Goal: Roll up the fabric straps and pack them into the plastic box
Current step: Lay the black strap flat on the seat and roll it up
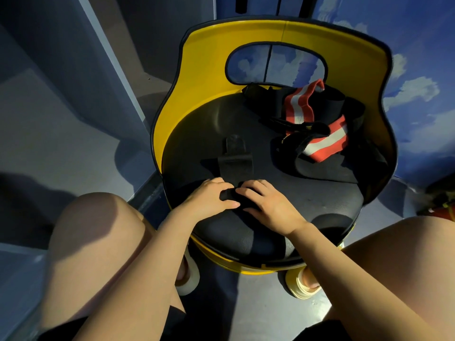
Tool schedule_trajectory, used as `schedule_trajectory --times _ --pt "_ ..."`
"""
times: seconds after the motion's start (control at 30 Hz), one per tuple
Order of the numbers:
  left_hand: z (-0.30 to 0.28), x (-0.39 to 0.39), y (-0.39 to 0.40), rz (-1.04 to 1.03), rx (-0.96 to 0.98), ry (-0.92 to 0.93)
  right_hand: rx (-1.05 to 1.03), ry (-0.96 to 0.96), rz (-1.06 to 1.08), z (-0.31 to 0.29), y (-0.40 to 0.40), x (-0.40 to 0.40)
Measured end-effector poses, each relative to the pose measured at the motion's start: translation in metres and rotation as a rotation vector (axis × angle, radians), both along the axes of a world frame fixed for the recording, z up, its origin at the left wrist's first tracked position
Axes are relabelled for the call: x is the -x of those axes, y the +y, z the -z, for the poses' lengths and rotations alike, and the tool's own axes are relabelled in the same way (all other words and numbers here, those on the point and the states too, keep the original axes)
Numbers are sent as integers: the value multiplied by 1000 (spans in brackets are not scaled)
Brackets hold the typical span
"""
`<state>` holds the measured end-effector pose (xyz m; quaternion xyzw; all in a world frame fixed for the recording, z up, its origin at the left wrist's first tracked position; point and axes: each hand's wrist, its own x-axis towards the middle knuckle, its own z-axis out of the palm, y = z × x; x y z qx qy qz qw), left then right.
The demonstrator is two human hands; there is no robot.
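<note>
Items I log: chair seat (320,207) — black leather-look padding, fine grain, dull sheen. Chair back (204,77) — yellow, smooth, semi-gloss, black piping. Black strap (236,166) — matt woven cloth. Striped straps (327,141) — red-and-white ribbed webbing. Floor (258,311) — smooth, matt grey.

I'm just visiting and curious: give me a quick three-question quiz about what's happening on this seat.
1. True or false: both hands rest on the black fabric strap.
2. Where does the red-and-white striped strap lie? A) on the floor B) at the back right of the round black chair seat C) in a box
3. Fill in: the chair's backrest is ___.

Key: 1 true: left hand and right hand press its rolled end. 2 B. 3 yellow.
</note>
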<state>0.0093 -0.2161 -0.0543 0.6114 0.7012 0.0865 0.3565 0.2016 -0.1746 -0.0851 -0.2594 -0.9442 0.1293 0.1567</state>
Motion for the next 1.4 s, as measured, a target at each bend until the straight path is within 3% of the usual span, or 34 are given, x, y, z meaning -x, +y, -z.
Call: schedule_trajectory --times 0.23,0.4,0.47,0.63,0.73,0.87,1.1,1.27,1.4 --pt "1 -13 -12 121 -291 315 341 62 95 -9 10 3" --pt "2 -13 -13 126 -336 297 478 15 121 -18 17 5" --pt "-2 -11 -10 123 -291 245 469 -9 123 -16 16 4" --pt "-5 -2 -5 83 -82 51 144 -26 57 -9 5 -3" --pt "-3 1 -5 51 -1 -37 59 -49 19 -7 -1 -3" --pt "-6 -2 -8 97 -79 49 187 -19 57 -9 3 -2" --pt "-4 -11 -12 197 -333 410 396 -39 148 -24 10 5" --pt "-6 -13 -9 174 -337 312 488 -43 177 -27 14 7" --pt "-8 -12 -7 125 -279 201 548 350 556 -30 16 5"
